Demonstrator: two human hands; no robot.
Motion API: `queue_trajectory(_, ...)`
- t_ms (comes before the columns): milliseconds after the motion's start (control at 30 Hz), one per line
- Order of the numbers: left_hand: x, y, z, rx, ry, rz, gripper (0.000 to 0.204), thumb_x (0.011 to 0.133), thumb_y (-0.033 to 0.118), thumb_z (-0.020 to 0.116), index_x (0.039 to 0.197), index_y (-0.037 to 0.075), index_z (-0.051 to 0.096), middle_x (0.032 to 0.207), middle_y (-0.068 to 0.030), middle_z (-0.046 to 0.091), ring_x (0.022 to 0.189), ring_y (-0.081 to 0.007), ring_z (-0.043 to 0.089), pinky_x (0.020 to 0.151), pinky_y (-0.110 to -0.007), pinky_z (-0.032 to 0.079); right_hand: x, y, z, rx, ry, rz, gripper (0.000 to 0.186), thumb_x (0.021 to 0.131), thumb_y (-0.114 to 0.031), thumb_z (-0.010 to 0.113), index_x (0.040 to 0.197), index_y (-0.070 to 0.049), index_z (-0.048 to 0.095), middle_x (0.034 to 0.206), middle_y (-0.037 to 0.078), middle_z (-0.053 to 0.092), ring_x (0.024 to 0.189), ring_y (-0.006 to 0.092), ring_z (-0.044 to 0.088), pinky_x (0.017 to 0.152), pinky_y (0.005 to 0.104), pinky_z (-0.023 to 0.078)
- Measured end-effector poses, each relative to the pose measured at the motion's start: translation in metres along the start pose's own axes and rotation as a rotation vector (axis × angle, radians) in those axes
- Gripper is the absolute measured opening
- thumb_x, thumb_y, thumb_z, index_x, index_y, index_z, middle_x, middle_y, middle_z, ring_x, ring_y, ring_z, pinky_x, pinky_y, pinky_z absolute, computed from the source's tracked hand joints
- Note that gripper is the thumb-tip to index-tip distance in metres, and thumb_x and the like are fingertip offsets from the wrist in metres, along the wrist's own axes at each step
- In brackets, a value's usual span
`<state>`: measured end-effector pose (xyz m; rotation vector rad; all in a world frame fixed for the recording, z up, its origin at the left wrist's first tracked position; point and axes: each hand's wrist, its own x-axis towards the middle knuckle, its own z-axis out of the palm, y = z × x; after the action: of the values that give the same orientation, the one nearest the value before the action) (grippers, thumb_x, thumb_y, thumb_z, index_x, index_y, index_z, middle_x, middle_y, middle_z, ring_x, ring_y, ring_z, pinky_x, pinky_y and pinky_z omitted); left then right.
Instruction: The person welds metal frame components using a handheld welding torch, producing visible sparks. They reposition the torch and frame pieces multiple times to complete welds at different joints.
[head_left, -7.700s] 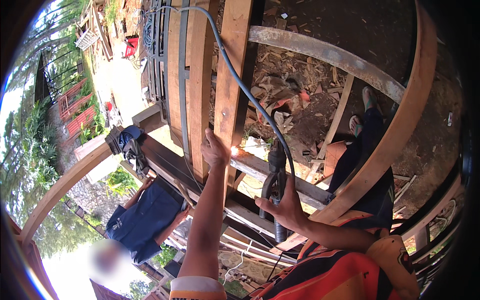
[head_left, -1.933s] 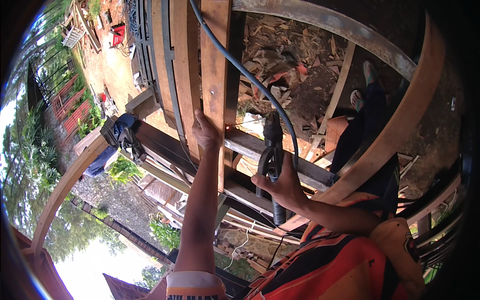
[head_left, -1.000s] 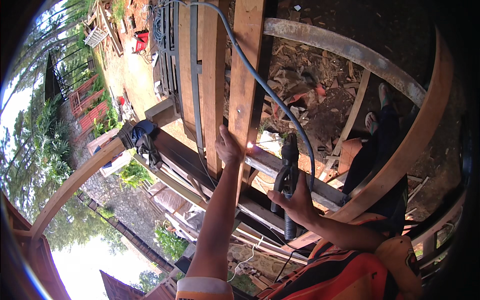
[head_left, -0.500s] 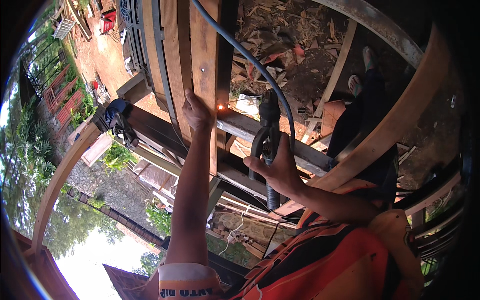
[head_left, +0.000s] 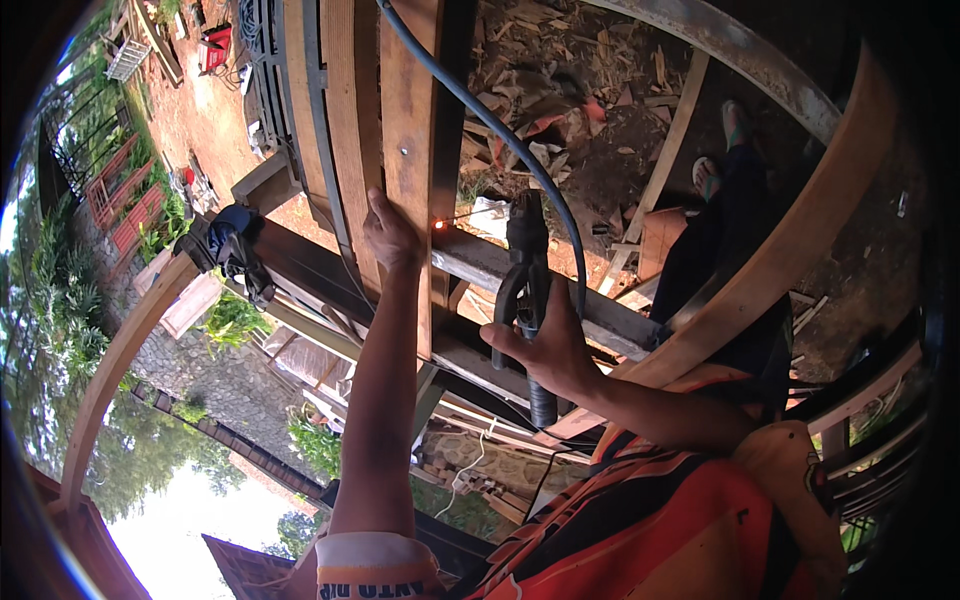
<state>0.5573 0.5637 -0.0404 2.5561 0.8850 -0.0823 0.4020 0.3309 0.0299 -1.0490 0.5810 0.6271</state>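
Right grip clasps black electrode holder; left grip, closure unclear, touches wooden beam; wood scraps litter dirt ground.

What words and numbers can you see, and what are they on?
Left sleeve: dark, upside-down letters on its orange band; I won't copy them out.
Black clamp-like tool in the right hand: none I can make out.
Red box-shaped thing: too small to tell.

Daylight, super contrasty: sky lower left blown out, dirt ground at right murky. Small orange glow near middle. Center reasonably sharp; right-hand wooden beam bows hard (fisheye, obviously), black vignette all round.
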Motion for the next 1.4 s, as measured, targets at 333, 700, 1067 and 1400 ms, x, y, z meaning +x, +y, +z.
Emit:
queue_trajectory(333,0.003,-0.008,0.004,-0.010,0.053,0.024,0.072,0.104,0.061,0.046,0.069,-0.001,0.055,0.064,-0.0065,0.050,0.064,-0.0188,0.046,0.065,-0.041,0.040,0.000,-0.003,-0.001,0.005,-0.009,0.026,0.080,0.081,-0.051,0.083,0.128,0.000,0.043,0.102,0.007,0.053,0.095,0.0184,0.053,0.085,0.0383,0.047)
queue_trajectory(700,-0.003,0.002,-0.005,0.100,-0.048,0.031,0.077,0.103,0.064,0.038,0.069,-0.003,0.053,0.061,-0.0189,0.052,0.061,-0.0336,0.048,0.064,-0.054,0.036,0.002,-0.011,0.001,0.056,-0.017,-0.036,0.065,0.083,-0.031,0.083,0.125,-0.002,0.043,0.105,0.007,0.057,0.094,0.0162,0.054,0.083,0.0368,0.047)
queue_trajectory(1067,0.006,-0.016,-0.001,0.031,-0.034,0.028,0.080,0.104,0.066,0.038,0.078,-0.007,0.059,0.067,-0.0244,0.053,0.066,-0.0355,0.048,0.068,-0.054,0.039,0.003,-0.002,0.003,0.015,-0.032,0.013,0.083,0.082,-0.053,0.082,0.130,0.000,0.039,0.107,0.010,0.052,0.099,0.0206,0.054,0.088,0.0409,0.046)
queue_trajectory(1400,0.002,-0.012,0.001,-0.054,-0.018,0.028,0.068,0.104,0.062,0.047,0.065,0.008,0.040,0.060,0.0009,0.036,0.060,-0.0143,0.036,0.058,-0.039,0.030,0.003,-0.004,0.002,0.056,-0.059,0.009,0.081,0.083,-0.050,0.082,0.129,0.001,0.038,0.107,0.013,0.053,0.098,0.0224,0.056,0.086,0.0419,0.048)
